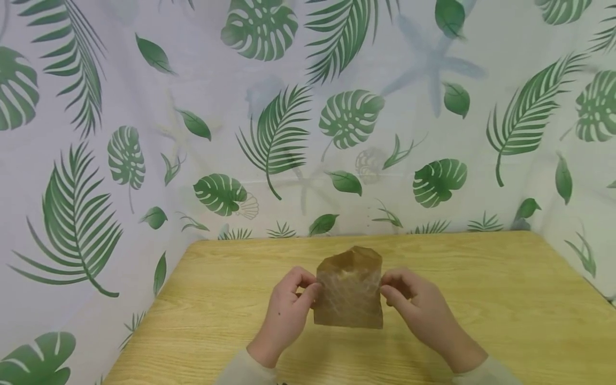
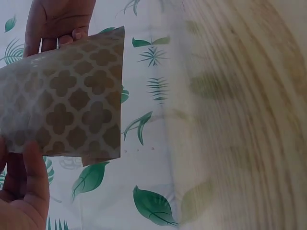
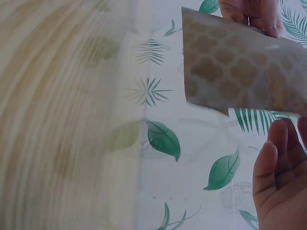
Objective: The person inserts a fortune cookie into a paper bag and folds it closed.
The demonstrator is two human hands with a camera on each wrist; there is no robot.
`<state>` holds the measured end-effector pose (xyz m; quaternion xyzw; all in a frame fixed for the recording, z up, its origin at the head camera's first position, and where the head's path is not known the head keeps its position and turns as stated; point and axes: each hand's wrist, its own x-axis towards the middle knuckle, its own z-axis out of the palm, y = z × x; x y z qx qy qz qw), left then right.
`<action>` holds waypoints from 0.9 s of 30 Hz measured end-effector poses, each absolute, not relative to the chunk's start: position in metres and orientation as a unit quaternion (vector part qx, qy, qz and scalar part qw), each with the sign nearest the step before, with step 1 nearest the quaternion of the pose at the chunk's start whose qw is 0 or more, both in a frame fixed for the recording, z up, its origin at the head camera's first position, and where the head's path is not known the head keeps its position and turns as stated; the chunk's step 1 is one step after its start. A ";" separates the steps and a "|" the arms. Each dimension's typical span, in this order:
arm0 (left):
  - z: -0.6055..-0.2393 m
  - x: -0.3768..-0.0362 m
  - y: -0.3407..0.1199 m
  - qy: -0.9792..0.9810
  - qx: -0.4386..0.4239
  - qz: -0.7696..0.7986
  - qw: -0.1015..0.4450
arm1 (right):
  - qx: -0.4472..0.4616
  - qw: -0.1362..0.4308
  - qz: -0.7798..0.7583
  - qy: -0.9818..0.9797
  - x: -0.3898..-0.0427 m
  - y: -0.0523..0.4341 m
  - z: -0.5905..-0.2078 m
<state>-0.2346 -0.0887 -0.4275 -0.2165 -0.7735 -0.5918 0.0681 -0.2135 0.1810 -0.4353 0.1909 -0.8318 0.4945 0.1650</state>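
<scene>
left hand [image 1: 287, 310] pinching left edge, right hand [image 1: 414, 307] pinching right edge | small brown translucent paper bag with pale quatrefoil pattern [image 1: 350, 291] upright above the light wooden table [image 1: 505, 299] | risk imo: thin paper, I'd worry pulling apart tears it, or a loose pinch lets it slip

A curtained-off recording booth, not a lived-in room.

A pale sheet printed with green palm and monstera leaves [image 1: 269, 133] hangs on three sides, closing tightly round a plain light-wood worktop [image 1: 481, 299]; no furniture, walls or windows show beyond it.
</scene>
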 end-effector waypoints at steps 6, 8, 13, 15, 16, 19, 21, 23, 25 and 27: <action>-0.425 -0.232 -0.086 -0.770 -0.229 -0.591 0.068 | 0.188 0.174 0.512 -0.820 -0.213 0.178 -0.432; -0.424 -0.231 -0.086 -0.772 -0.227 -0.590 0.063 | 0.186 0.179 0.503 -0.825 -0.212 0.177 -0.432; -0.423 -0.230 -0.085 -0.779 -0.220 -0.585 0.051 | 0.194 0.238 0.477 -0.823 -0.210 0.175 -0.433; -0.422 -0.231 -0.086 -0.794 -0.218 -0.565 0.051 | 0.196 0.245 0.459 -0.831 -0.210 0.176 -0.433; -0.422 -0.231 -0.086 -0.803 -0.217 -0.552 0.051 | 0.194 0.242 0.453 -0.836 -0.210 0.177 -0.433; -0.425 -0.234 -0.088 -0.827 -0.217 -0.516 0.047 | 0.189 0.206 0.459 -0.843 -0.211 0.178 -0.436; -0.426 -0.235 -0.089 -0.829 -0.218 -0.512 0.046 | 0.183 0.183 0.476 -0.841 -0.212 0.178 -0.437; -0.427 -0.235 -0.089 -0.824 -0.218 -0.520 0.047 | 0.179 0.175 0.501 -0.829 -0.213 0.178 -0.438; -0.426 -0.235 -0.089 -0.818 -0.218 -0.530 0.054 | 0.175 0.172 0.506 -0.827 -0.214 0.177 -0.437; -0.425 -0.235 -0.089 -0.814 -0.218 -0.535 0.060 | 0.180 0.174 0.514 -0.821 -0.214 0.177 -0.437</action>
